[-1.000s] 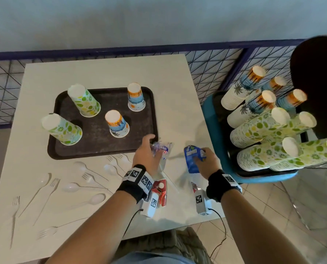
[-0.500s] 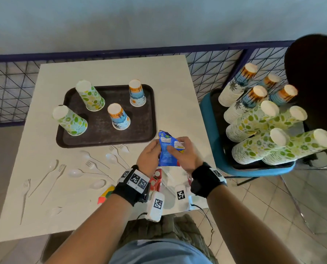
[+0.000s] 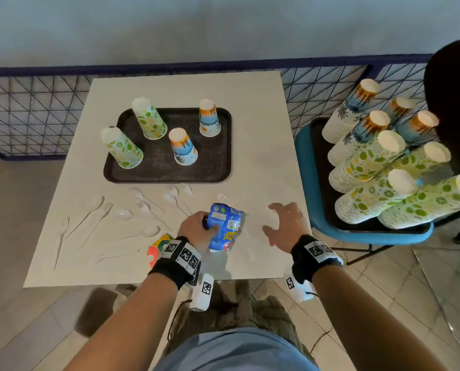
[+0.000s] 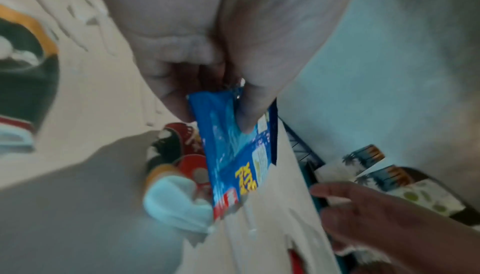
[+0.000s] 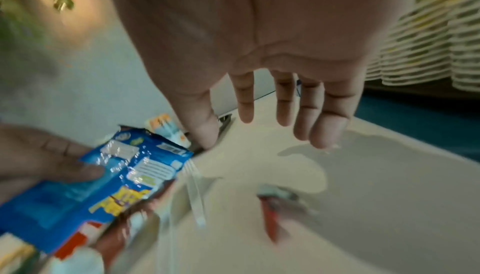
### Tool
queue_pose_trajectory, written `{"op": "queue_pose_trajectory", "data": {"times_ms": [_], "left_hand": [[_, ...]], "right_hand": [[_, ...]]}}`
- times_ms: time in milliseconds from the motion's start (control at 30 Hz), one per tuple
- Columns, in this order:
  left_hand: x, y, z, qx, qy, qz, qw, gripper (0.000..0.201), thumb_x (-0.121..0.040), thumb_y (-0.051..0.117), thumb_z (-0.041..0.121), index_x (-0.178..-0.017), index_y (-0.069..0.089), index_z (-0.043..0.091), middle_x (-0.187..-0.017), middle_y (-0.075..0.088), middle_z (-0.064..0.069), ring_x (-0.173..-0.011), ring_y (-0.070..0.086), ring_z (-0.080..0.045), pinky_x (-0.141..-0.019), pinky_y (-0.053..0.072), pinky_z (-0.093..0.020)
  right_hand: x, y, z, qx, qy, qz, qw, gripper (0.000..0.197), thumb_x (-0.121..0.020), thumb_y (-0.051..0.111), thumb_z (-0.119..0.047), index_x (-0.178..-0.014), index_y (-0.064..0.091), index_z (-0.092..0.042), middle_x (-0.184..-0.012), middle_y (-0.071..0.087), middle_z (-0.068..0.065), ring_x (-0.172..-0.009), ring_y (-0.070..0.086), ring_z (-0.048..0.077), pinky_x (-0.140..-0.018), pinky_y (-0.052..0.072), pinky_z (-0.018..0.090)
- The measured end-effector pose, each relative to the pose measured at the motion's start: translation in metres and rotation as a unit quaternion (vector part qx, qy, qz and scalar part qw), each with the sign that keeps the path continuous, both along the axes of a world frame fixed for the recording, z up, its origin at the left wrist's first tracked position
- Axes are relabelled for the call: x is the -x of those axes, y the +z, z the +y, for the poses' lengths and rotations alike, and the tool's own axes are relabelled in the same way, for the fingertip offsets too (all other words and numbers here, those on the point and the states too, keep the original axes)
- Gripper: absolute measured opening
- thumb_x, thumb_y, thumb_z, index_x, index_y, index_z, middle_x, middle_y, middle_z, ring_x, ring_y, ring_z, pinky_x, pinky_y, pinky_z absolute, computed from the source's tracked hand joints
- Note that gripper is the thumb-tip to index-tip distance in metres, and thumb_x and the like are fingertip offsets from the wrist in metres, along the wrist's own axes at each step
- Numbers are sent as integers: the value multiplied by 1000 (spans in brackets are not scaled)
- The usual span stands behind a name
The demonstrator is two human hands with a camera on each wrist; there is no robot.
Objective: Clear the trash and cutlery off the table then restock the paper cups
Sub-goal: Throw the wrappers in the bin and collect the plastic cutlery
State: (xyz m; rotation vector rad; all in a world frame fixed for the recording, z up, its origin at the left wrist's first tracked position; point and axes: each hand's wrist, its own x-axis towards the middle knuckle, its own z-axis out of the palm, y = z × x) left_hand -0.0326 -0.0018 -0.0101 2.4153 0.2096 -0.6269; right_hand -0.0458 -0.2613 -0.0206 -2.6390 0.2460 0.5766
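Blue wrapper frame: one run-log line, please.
stage: clearing trash | left hand: grips blue wrapper | right hand: open above table, holds nothing | plastic cutlery: on table | cups: inverted on tray

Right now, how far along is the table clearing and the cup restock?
Early. Nothing looks cleared yet. In hand: the left hand holds a blue wrapper; the right hand is open over the table. Left: a red wrapper, plastic forks and spoons, then restocking the tray from the cup stacks.
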Motion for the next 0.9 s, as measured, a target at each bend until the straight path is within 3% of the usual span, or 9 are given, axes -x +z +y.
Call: {"op": "queue_pose_trajectory", "data": {"times_ms": [67,167,300,400,467,533,667,800,900], "left_hand": [[2,-9,5,-38,-25,31,998,28,-93,69,31,-116,67,15,-110,74,-4,-104,67,-27,-80,45,-29],[6,-21,5,-43,-13,39,998,31,-89,75,31,-117,67,20,-112,74,-1,-106,67,-24,-87,50,-31],[5,-28,-1,-54,-3,36,998,38,-85,79,30,-121,68,26,-115,74,2,-107,68,-21,-81,43,-23],[4,-30,-6,-72,3,28,997,39,-84,79,33,-120,68,24,-121,65,-6,-101,67,-26,-83,47,-27],[6,-30,-9,-90,26,37,995,43,-83,79,35,-122,65,24,-124,50,-9,-102,65,-30,-93,52,-34],[7,-31,-11,-108,38,44,992,46,-81,79,37,-123,65,25,-125,45,-10,-106,64,-32,-99,53,-37],[7,-34,-14,-127,22,53,990,44,-86,75,34,-123,59,20,-126,50,-11,-114,60,-34,-102,51,-42],[7,-37,-14,-145,9,53,988,46,-89,73,27,-128,50,19,-128,54,-11,-120,53,-36,-99,48,-44],[8,-37,-13,-166,-6,63,984,47,-91,71,24,-130,46,17,-129,56,-10,-122,50,-36,-99,47,-44]], "right_hand": [[14,-11,-6,66,40,44,996,66,-85,57,-51,-146,33,-44,-140,32,8,-127,47,35,-107,45,45],[31,-27,-4,26,20,56,998,58,-93,60,-36,-146,38,-44,-136,28,8,-117,57,35,-105,50,41],[31,-39,1,24,6,6,1000,32,-97,59,-22,-123,55,-39,-114,32,1,-85,66,26,-87,60,38],[25,-41,3,36,32,26,998,28,-98,58,-20,-121,54,-34,-113,39,3,-86,64,26,-84,61,39],[21,-39,5,45,59,38,996,23,-98,55,-17,-119,55,-28,-110,45,5,-88,62,27,-83,60,40],[18,-37,6,52,72,41,995,21,-98,53,-15,-118,56,-23,-108,49,7,-90,62,28,-83,60,41],[14,-36,10,54,61,52,995,19,-99,52,-16,-117,57,-17,-112,54,10,-94,63,29,-86,58,42],[12,-34,11,42,20,50,998,24,-98,55,-28,-116,59,-12,-120,48,9,-92,63,29,-85,56,37],[12,-28,10,23,4,41,999,26,-95,54,-34,-107,60,-13,-113,51,6,-91,63,27,-84,55,36]]}}
